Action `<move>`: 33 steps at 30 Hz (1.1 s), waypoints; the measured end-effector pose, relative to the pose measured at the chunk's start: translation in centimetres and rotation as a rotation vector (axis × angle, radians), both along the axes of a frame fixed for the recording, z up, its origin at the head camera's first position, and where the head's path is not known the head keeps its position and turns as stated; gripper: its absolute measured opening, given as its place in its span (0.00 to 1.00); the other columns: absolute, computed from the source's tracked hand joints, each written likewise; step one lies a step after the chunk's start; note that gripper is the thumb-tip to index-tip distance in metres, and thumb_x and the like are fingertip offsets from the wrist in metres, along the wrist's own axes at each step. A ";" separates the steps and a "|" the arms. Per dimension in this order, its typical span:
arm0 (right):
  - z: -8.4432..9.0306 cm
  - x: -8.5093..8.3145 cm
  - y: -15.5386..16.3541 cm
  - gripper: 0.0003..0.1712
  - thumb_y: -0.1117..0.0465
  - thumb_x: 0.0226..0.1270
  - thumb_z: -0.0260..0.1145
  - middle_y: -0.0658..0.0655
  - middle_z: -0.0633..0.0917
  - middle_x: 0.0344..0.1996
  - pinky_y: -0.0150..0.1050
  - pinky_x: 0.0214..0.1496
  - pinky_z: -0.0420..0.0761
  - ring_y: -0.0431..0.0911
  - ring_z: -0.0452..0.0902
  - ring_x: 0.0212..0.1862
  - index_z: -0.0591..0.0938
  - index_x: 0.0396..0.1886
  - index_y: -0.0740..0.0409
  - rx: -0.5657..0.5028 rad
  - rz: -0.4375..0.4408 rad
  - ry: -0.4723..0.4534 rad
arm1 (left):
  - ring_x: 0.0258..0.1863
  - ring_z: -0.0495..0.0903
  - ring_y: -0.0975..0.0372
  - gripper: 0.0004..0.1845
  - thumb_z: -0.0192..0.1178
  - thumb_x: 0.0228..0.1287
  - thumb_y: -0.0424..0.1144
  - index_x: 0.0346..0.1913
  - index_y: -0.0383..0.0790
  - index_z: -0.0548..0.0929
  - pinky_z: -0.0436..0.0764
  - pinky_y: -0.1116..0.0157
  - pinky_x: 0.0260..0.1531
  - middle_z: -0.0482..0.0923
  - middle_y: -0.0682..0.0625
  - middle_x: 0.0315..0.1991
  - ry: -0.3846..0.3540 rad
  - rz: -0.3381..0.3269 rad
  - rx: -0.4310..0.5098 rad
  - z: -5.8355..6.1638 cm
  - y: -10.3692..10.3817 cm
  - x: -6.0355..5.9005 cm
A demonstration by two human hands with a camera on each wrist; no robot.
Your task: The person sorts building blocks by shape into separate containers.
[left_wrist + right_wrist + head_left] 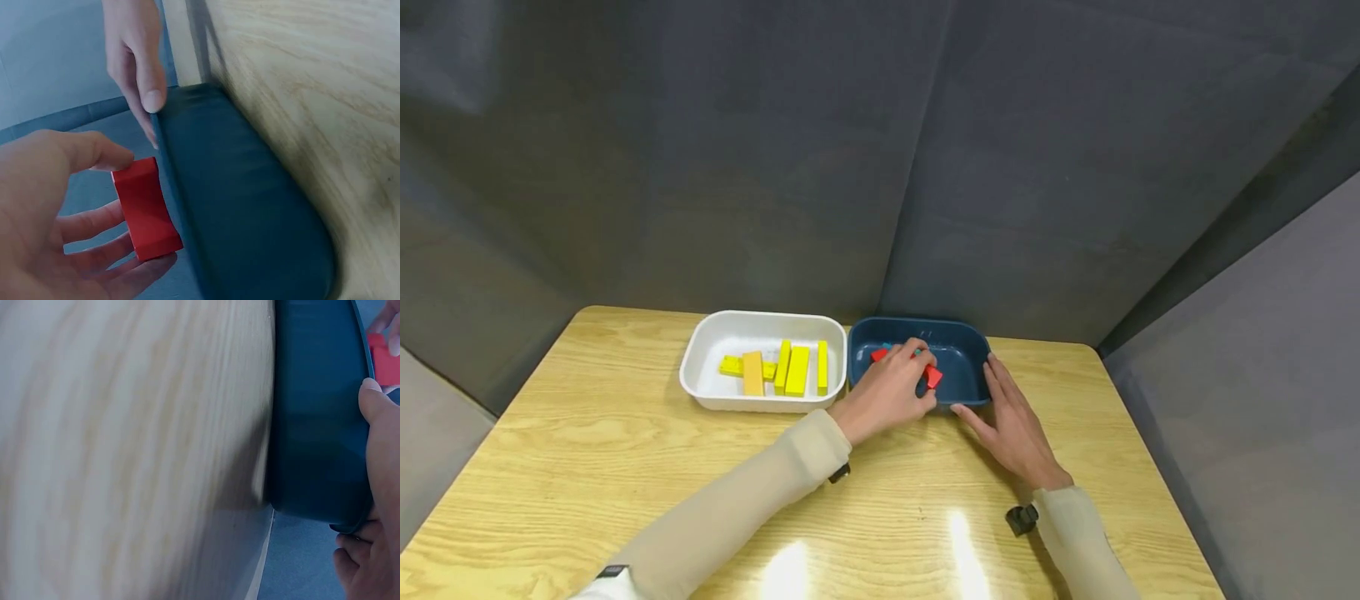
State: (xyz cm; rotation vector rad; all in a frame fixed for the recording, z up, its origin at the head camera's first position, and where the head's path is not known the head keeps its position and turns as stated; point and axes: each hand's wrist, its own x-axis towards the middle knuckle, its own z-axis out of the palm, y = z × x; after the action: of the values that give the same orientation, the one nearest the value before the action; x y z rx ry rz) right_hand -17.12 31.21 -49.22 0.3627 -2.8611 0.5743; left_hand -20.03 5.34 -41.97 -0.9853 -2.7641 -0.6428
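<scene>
My left hand (891, 387) reaches over the dark blue bin (958, 337). Between thumb and fingers it holds a red toy block (142, 206) with a hollowed, arch-like side. Beyond those fingers, another red piece (877, 355) and a bit of teal (887, 345) show inside the bin, partly hidden by the hand. My right hand (1018, 429) grips the bin's near right corner. Its thumb (372, 394) lies at the near rim, and the other fingers wrap the right end under the lip.
A white bin (700, 396) stands just left of the blue one, holding several yellow blocks (797, 371) and a light orange block (752, 372). Both bins sit at the far edge of the wooden table (887, 517). Dark grey cloth (775, 167) hangs right behind them.
</scene>
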 end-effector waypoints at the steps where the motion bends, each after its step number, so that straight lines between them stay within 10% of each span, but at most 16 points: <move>1: 0.0 0.1 0.0 0.59 0.32 0.74 0.67 0.60 0.50 0.88 0.66 0.80 0.64 0.62 0.52 0.85 0.57 0.86 0.67 -0.001 0.000 0.000 | 0.58 0.81 0.52 0.23 0.67 0.71 0.45 0.64 0.40 0.84 0.84 0.61 0.60 0.76 0.44 0.68 -0.014 0.005 -0.001 -0.1 0.1 -0.2; 33: 0.3 0.2 0.0 0.58 0.33 0.75 0.66 0.63 0.51 0.87 0.66 0.80 0.64 0.62 0.52 0.85 0.56 0.86 0.67 0.001 0.007 -0.014 | 0.68 0.77 0.50 0.30 0.67 0.75 0.52 0.73 0.42 0.78 0.86 0.55 0.60 0.67 0.42 0.76 -0.161 0.040 -0.024 -2.1 1.3 -2.4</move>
State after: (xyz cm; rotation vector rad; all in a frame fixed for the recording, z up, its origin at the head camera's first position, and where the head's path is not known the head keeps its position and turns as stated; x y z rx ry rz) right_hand -16.92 31.24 -48.95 0.3699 -2.8746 0.5787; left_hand -22.41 6.68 -44.04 -0.9186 -2.9287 -0.7144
